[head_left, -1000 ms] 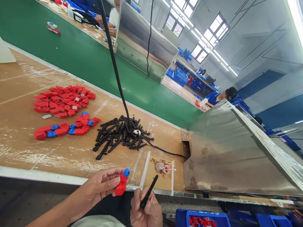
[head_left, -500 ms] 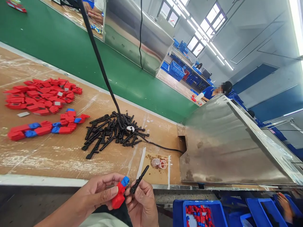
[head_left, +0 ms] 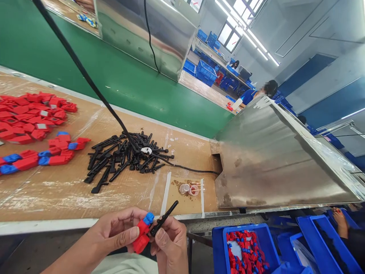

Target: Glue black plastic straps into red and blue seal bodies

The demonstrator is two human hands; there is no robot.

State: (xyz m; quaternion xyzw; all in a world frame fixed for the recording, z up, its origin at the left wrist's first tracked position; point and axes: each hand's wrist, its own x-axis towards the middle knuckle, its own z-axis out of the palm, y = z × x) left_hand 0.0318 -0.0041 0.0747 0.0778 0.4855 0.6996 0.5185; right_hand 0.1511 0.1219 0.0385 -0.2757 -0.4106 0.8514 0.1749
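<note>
My left hand (head_left: 118, 236) is closed around a red toy arm (head_left: 141, 243) with a blue fist (head_left: 148, 218) at its upper end. Between the thumb and fingers of my right hand (head_left: 171, 243) is a black toy gun (head_left: 167, 217), its barrel pointing up and right. The gun's lower end is right beside the red arm; whether they touch I cannot tell. Beyond my hands lies a heap of black toy guns (head_left: 99, 179) on the cardboard-covered bench (head_left: 119, 203). Several red and blue toy arms (head_left: 60, 158) lie in a group to its left.
A pile of red parts (head_left: 19, 120) lies at far left. A black cable (head_left: 82, 80) crosses the gun heap. Small plastic cups (head_left: 194, 189) with sticks stand near a metal box (head_left: 273, 167). Below right, a blue bin (head_left: 262, 236) holds red parts; another person's hand (head_left: 339, 219) is beyond.
The black toy gun has come nearer to the red toy arm. My view has shifted, so the bench things appear further left and more of the blue bin shows.
</note>
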